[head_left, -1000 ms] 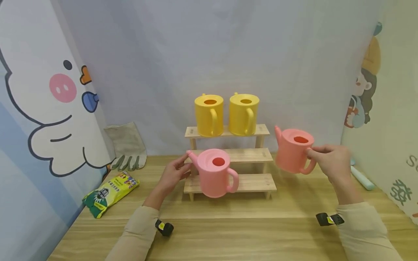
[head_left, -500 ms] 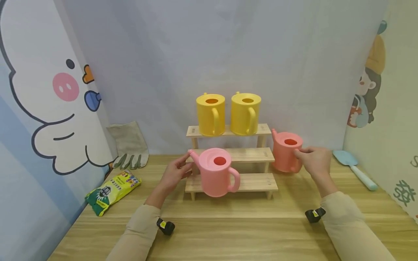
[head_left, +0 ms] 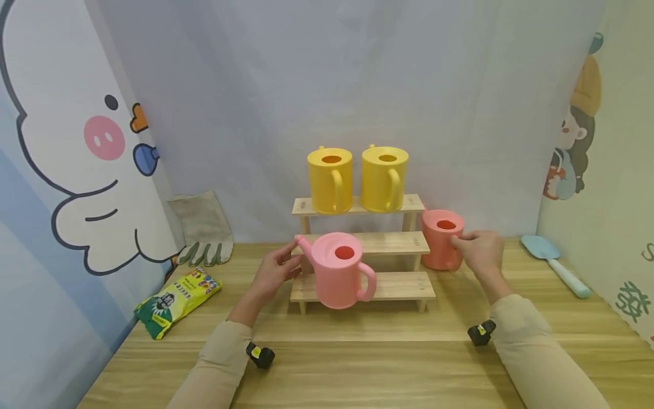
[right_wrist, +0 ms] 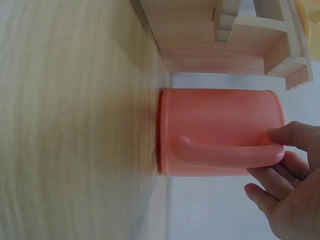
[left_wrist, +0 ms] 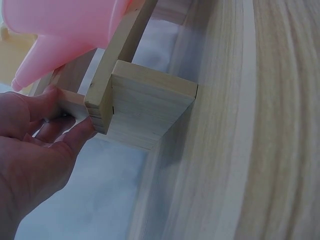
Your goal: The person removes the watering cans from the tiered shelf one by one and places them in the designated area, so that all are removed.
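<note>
My right hand (head_left: 482,253) pinches the handle of a coral-pink watering can (head_left: 438,241) at the right end of a three-tier wooden stand (head_left: 393,243). In the right wrist view that can (right_wrist: 220,115) has its base on the table, thumb over the top of its handle. My left hand (head_left: 276,271) is at the stand's left end; in the left wrist view its thumb and fingers (left_wrist: 82,134) grip the wood. A lighter pink watering can (head_left: 334,281) sits on the lowest tier, its spout beside the left fingers. Two yellow watering cans (head_left: 327,184) occupy the top tier.
A grey work glove (head_left: 199,221) leans at the back left, behind a green-and-yellow packet (head_left: 176,301). On the right lies a light-blue trowel (head_left: 554,261). A curtain (head_left: 245,113) hangs behind the wooden table (head_left: 327,369), and printed panels flank it.
My right hand has brought the coral watering can leftward and slightly down, close against the stand's right side, turning its spout away. The left hand has stayed at the stand.
</note>
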A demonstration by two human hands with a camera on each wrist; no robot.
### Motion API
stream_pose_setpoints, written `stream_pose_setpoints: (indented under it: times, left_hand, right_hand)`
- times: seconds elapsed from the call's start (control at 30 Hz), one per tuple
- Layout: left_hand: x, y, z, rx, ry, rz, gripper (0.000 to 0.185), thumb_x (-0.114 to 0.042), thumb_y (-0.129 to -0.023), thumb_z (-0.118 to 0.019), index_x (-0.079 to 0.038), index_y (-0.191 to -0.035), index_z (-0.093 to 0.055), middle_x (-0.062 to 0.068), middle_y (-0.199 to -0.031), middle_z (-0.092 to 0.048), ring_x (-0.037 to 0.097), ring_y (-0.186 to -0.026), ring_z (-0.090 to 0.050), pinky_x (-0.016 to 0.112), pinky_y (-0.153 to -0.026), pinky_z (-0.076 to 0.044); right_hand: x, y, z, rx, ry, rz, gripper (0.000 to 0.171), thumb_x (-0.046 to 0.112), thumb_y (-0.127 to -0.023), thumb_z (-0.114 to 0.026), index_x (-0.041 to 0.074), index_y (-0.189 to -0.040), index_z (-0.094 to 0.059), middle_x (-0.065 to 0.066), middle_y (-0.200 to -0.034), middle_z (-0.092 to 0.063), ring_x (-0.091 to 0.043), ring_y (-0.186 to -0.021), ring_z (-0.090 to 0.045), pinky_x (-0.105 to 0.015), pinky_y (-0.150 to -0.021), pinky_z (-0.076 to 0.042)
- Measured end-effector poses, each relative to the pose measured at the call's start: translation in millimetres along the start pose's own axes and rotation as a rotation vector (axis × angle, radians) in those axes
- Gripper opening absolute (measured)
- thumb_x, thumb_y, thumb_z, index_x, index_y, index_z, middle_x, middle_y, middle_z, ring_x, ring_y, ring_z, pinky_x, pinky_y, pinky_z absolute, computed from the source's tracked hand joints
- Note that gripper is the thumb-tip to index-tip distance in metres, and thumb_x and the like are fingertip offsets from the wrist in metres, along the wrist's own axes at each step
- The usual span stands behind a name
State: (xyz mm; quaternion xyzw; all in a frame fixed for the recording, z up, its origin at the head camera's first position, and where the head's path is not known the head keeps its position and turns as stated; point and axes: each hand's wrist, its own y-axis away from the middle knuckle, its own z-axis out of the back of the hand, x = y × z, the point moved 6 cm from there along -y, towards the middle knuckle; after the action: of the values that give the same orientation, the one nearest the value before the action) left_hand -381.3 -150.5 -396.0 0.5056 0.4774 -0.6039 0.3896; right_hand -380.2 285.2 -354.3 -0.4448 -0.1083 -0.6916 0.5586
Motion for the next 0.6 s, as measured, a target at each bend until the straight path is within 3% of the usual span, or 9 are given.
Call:
stream_pose_setpoints:
  times: [0.4, 0.6]
  left_hand:
    - [-0.9, -0.5, 1.5, -0.035, -0.004, -0.006, 0.051, -0.008, -0.091, -0.055, -0.009, -0.138, -0.037, 0.017, -0.132, -0.044, 0.028, -0.111, -0.05, 0.043, -0.089, -0.044]
    - [-0.8, -0.3, 0.5, -0.021, -0.004, -0.007, 0.051, -0.007, -0.091, -0.054, -0.007, -0.139, -0.036, 0.017, -0.135, -0.04, 0.027, -0.112, -0.049, 0.041, -0.088, -0.045]
  right_hand:
    - [3, 1, -4, -0.037, 0.007, 0.063, 0.026, 0.024, -0.077, -0.069, -0.002, -0.078, -0.073, -0.012, -0.073, -0.067, -0.02, -0.065, -0.055, -0.024, -0.049, -0.043]
    - [7, 10, 5, 0.026, 0.005, 0.021, 0.042, 0.033, -0.08, -0.066, -0.007, -0.094, -0.066, -0.021, -0.09, -0.064, -0.03, -0.078, -0.057, -0.033, -0.058, -0.047]
